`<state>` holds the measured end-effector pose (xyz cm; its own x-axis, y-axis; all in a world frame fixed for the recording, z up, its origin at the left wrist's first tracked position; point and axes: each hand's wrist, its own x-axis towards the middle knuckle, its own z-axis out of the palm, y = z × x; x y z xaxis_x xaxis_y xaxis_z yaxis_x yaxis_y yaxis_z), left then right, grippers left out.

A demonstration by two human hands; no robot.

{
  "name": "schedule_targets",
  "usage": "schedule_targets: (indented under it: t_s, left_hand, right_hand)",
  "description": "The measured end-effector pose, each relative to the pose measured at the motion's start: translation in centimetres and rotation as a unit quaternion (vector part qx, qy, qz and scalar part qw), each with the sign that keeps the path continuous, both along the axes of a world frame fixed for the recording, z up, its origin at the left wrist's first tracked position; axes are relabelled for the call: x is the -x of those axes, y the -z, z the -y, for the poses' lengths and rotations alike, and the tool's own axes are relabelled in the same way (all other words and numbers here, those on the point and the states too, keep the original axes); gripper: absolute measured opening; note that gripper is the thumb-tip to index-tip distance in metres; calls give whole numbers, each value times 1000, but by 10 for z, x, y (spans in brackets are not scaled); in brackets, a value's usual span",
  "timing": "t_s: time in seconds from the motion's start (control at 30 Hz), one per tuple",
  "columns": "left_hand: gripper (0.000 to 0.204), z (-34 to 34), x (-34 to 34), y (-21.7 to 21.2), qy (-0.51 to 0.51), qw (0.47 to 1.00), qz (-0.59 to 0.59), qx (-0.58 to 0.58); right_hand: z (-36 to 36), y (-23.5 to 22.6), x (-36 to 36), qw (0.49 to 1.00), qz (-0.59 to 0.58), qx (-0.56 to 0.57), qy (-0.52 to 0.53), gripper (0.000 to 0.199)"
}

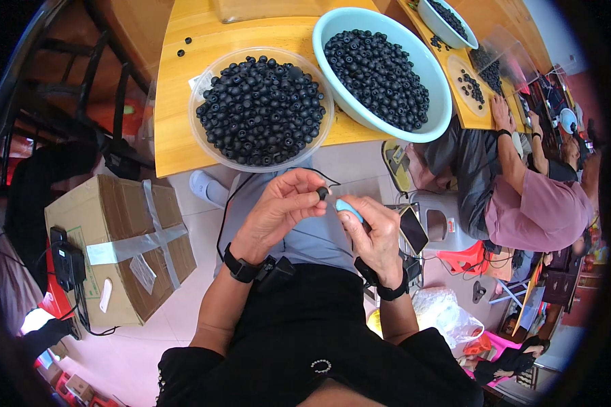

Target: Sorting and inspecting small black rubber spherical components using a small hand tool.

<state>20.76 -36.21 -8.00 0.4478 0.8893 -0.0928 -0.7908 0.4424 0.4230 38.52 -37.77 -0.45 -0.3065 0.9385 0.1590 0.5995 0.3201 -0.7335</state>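
Note:
Between the thumb and fingers of my left hand (283, 205) is a small round black part (322, 193), held above my lap. My right hand (375, 234) grips a tool with a light blue handle (349, 209); its tip points at the black part, but is too fine to make out. Beyond my hands, a shallow clear tray (195, 125) on the yellow table (173, 146) is heaped with the same black parts (261, 112). To its right, a light blue basin (441, 102) holds many more, overhanging the table's near edge.
A taped cardboard box (125, 247) stands on the floor at my left, a black power adapter (68, 260) against it. At the right, a person in a pink top (543, 203) works beside another basin (431, 20). A white plastic bag (441, 315) lies by my right elbow.

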Motion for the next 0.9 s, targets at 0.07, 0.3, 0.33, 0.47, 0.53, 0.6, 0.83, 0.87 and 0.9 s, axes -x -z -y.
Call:
schedule_targets:
  t_s: [0.07,0.3,0.33,0.47,0.53,0.6,0.83,0.87,0.9]
  left_hand:
    - [23,0,0,0,-3,1000,7,1]
    - [26,-1,1,0,-9,999,18,26]
    - [26,-1,0,-1,-9,999,18,25]
    - [20,-2,-3,-1,-41,999,-19,-27]
    - [17,-3,-4,0,-50,998,-35,-25]
    - [14,-3,-4,1,-62,998,-32,-2]
    - [9,-1,-4,-3,-61,995,-76,0]
    - [10,-1,-4,-4,-45,996,-79,-9]
    - [10,-1,-5,-5,-28,996,-83,-18]
  right_hand:
    - [0,7,-3,999,-34,-27,29,17]
    - [-2,12,-6,998,-46,-6,49,19]
    - [-2,13,-6,998,-45,-9,49,19]
    - [-2,19,-7,998,-44,-19,52,19]
    - [-1,20,-7,997,-44,-17,57,19]
    - [-1,22,-8,997,-45,-15,63,19]
    - [0,34,-14,997,-46,4,65,20]
    - [1,36,-16,997,-45,6,69,20]
    - [1,39,-19,996,-47,6,69,20]
